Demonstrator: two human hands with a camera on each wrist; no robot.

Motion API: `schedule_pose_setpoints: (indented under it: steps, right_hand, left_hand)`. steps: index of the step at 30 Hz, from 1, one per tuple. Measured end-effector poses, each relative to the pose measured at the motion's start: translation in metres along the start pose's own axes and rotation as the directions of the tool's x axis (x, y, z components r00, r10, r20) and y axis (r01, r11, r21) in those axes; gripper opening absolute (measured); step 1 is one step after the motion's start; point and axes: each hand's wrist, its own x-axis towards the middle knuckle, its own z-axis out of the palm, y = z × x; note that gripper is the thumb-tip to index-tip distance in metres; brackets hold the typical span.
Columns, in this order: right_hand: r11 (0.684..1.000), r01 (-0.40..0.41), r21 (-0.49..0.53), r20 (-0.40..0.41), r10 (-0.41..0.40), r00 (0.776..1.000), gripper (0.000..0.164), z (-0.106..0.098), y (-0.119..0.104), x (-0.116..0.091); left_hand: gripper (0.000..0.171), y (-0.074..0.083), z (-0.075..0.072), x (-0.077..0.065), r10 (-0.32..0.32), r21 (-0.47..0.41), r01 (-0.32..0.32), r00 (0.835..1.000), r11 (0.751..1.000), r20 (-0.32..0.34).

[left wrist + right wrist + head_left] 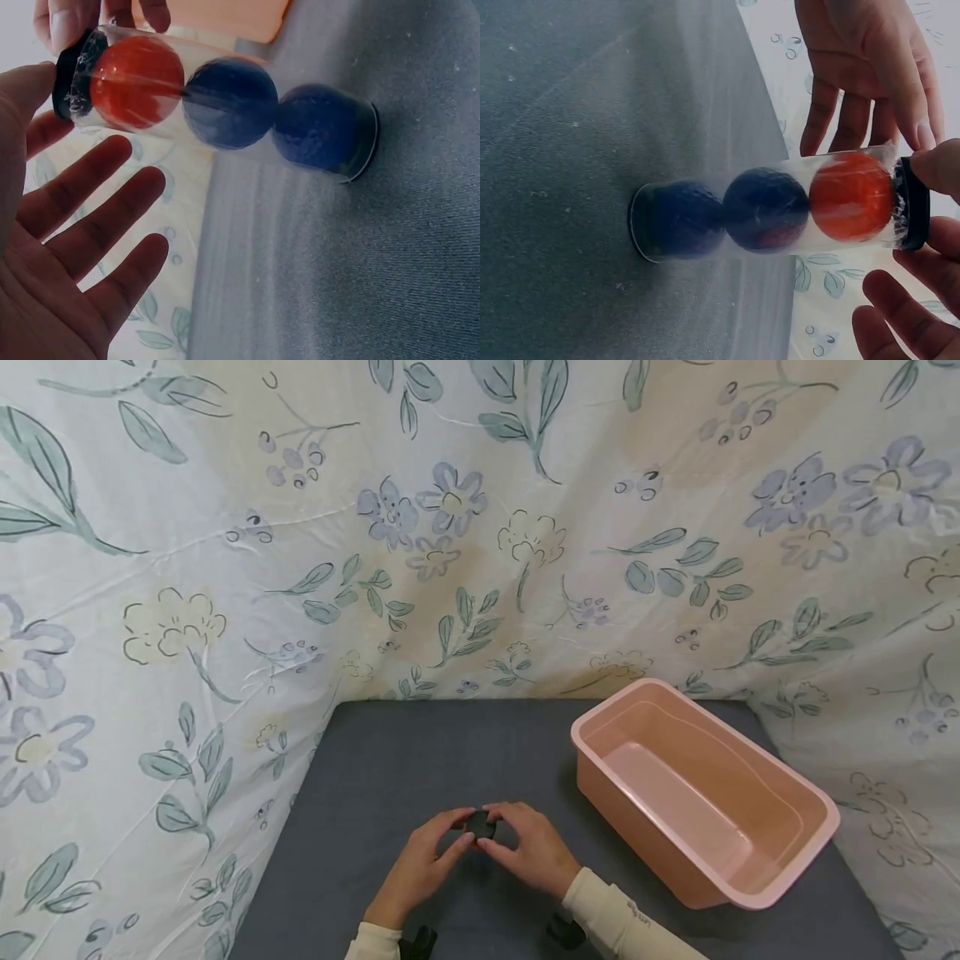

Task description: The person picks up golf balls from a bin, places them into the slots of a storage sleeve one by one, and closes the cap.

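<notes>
A clear plastic tube (326,166) of balls stands upright on the dark tabletop. Inside it an orange-red ball (853,196) is on top, with a dark blue ball (766,209) below and another blue ball (687,217) at the bottom. The black lid (481,825) is at the tube's upper end, beside crinkled clear film. My left hand (422,864) pinches the lid from the left with thumb and index finger, its other fingers spread. From the other side, my right hand (536,850) grips the same lid between thumb and fingers.
To the right stands a pink plastic bin (652,810), set at an angle with nothing in its visible inside. The dark grey table (420,743) is enclosed by floral fabric (480,560) at the back and sides.
</notes>
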Motion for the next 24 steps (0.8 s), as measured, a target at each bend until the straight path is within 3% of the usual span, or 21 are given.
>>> schedule_pose_setpoints:
  steps: [11, 24]
  right_hand:
    - [0.985, 0.158, -0.071, -0.042, -0.161, 0.986, 0.035, 0.005, 0.004, -0.005]
    - [0.977, 0.208, -0.048, -0.075, -0.211, 0.975, 0.035, 0.01, 0.006, -0.018]
  left_hand:
    - [0.039, -0.001, 0.005, -0.002, -0.002, -0.04, 0.002, 1.0, 0.999, 0.002]
    - [0.041, 0.001, 0.015, -0.01, 0.089, 0.056, -0.085, 0.994, 0.995, -0.066]
